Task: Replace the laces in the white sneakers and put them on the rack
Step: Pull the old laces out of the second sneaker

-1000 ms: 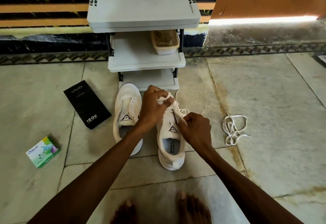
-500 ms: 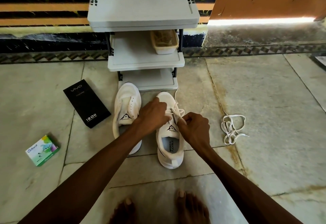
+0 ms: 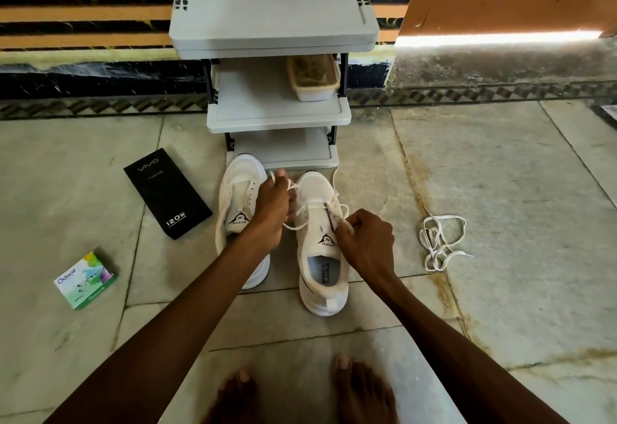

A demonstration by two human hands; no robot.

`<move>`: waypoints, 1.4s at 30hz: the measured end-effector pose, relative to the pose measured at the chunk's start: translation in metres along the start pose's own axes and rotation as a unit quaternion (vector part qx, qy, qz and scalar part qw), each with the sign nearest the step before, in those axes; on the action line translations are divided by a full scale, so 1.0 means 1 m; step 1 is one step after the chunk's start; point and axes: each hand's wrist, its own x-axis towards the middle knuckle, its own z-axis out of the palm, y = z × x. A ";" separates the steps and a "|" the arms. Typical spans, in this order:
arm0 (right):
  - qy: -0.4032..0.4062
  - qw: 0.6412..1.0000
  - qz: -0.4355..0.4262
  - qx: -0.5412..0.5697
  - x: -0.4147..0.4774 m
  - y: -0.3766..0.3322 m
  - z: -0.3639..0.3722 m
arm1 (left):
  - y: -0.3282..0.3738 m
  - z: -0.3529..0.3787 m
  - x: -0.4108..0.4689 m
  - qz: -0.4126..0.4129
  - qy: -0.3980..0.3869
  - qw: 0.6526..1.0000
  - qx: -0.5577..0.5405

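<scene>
Pinching the lace (image 3: 302,223) at the eyelets with the right hand (image 3: 365,240), gripping its other run in the curled fingers of the left hand (image 3: 270,210), just above the toe. Mid-threading, by the look of it, on the right-hand sneaker (image 3: 322,290). Next, most likely: drawing the slack through and feeding the following eyelet. Standing on the floor (image 3: 500,173) beside the seemingly laceless left-hand sneaker (image 3: 238,183), toes at the rack (image 3: 277,116). Well apart to the right, a loose lace (image 3: 440,240).

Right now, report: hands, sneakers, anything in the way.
Left hand, right hand both grip lace at right sneaker. Left sneaker beside it, before rack. Spare lace apart, rightward.
</scene>
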 end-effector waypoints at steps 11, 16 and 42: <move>0.000 0.998 -0.058 -0.002 0.000 0.000 0.001 | 0.002 -0.019 -0.003 0.216 0.015 0.709 0.671; -0.051 0.985 -0.145 -0.080 0.014 -0.006 0.004 | 0.007 -0.027 -0.020 0.235 0.062 0.670 0.702; -0.217 0.929 0.184 0.235 0.052 -0.012 0.004 | -0.026 -0.005 -0.023 0.107 -0.068 0.836 0.534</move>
